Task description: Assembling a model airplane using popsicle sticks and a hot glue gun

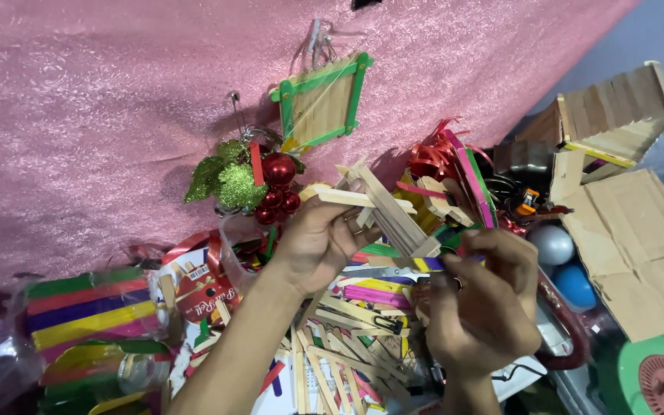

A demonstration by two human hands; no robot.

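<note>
Pale wooden sticks glued into a small frame [382, 207] sit in the left hand [318, 242], whose fingers curl closed around the frame's near end, thumb on top, holding it tilted above the clutter. The right hand [479, 300] is closed too, fingertips pinching a purple-and-yellow stick [433, 263] just against the frame's lower end; both forearms rise from the bottom edge, the right wrist bent so the knuckles face the camera. Under the hands the desk is covered with a heap of loose sticks [347, 353], plain and coloured, which hides its surface. Just behind the frame lie curled red ribbon [433, 157] and pink and green strips. Left of the left hand hangs a cluster of red baubles with glittery green leaves [247, 180], and above it a square stick frame with green edges [323, 100], both against a pink cloth [117, 115]. Far left lies a bag of coloured sticks [90, 311]. To the right are a silver ball [553, 244], a blue ball [576, 286], torn cardboard [639, 246] and a stick-built house [616, 115].
</note>
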